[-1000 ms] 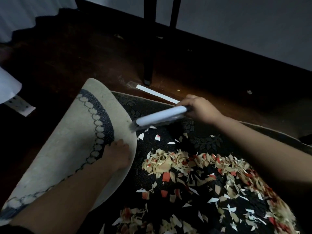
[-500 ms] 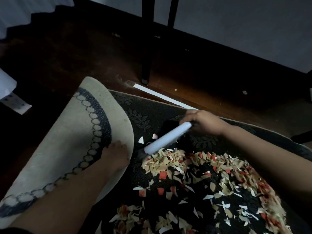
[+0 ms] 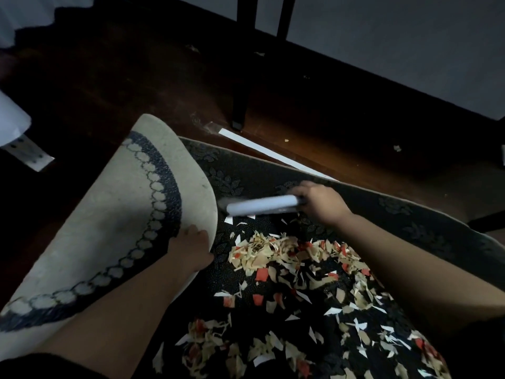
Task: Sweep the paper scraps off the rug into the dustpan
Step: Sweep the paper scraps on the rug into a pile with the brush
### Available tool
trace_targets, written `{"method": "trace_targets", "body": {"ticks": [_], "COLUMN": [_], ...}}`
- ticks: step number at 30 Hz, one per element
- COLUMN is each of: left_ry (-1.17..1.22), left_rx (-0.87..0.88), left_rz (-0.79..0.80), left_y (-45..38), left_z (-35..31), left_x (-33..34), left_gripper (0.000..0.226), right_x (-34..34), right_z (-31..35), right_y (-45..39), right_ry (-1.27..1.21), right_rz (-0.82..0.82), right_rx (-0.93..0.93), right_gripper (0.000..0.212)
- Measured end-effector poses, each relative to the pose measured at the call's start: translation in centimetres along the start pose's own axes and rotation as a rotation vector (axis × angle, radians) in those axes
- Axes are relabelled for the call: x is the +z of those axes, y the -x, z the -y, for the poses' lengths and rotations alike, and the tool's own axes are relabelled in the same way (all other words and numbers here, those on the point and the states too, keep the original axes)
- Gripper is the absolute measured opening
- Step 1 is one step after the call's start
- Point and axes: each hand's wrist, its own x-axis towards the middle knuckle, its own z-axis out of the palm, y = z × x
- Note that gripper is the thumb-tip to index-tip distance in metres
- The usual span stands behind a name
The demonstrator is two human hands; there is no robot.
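dark rug (image 3: 273, 170) on wood floor (image 3: 328, 127); left hand (image 3: 191, 247) grips its fold, right hand (image 3: 319, 203) brush (image 3: 262, 208).

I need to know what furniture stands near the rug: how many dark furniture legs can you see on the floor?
2. One leg stands on the floor just past the rug's far edge; the other leg is right of it, against the wall. More may be hidden outside the frame.

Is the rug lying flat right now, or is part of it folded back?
Folded back. The rug's left end is turned over, pale underside facing up, and the left hand holds its edge.
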Motion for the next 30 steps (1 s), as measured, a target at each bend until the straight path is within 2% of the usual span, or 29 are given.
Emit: {"method": "trace_targets", "body": {"ticks": [3, 6, 11, 15, 18, 21, 26, 28, 30], "left_ry": [0.018, 0.011, -0.015, -0.056, -0.082, -0.096, -0.143, -0.139, -0.141], "left_rx": [0.013, 0.021, 0.027, 0.027, 0.03, 0.034, 0.035, 0.039, 0.037], "left_rz": [-0.024, -0.049, -0.038, -0.038, -0.02, -0.017, -0.033, -0.034, -0.041], "left_y": [0.0, 0.1, 0.0, 0.0, 0.0, 0.0, 0.1, 0.2, 0.2], "left_z": [-0.1, -0.2, -0.3, -0.6, -0.8, -0.7, -1.0, -1.2, -1.4], "left_x": [0.3, 0.5, 0.5, 0.6, 0.6, 0.6, 0.8, 0.8, 0.8], "left_gripper": [0.053, 0.055, 0.058, 0.06, 0.063, 0.062, 0.062, 0.063, 0.062], "right_x": [-0.6, -2.0, -4.0, -2.5, -0.6, 0.2, -0.6, -1.5, -2.6], "right_z": [-1.1, -2.0, -2.5, -2.0, -2.5, -3.0, -3.6, -3.5, -3.5], "right_y": [1.7, 3.3, 2.7, -0.1, -0.4, 1.2, 5.3, 6.5, 6.9], "right_ry": [-0.001, -0.036, -0.123, -0.035, -0.081, -0.107, -0.111, -0.12, -0.13], "right_rz": [0.086, 0.107, -0.116, -0.231, -0.148, -0.021, 0.087, 0.077, -0.012], "right_rx": [-0.142, -0.183, -0.148, 0.026, 0.094, 0.027, -0.094, -0.113, -0.105], "right_gripper": [0.034, 0.034, 0.036, 0.035, 0.038, 0.035, 0.034, 0.034, 0.035]}}
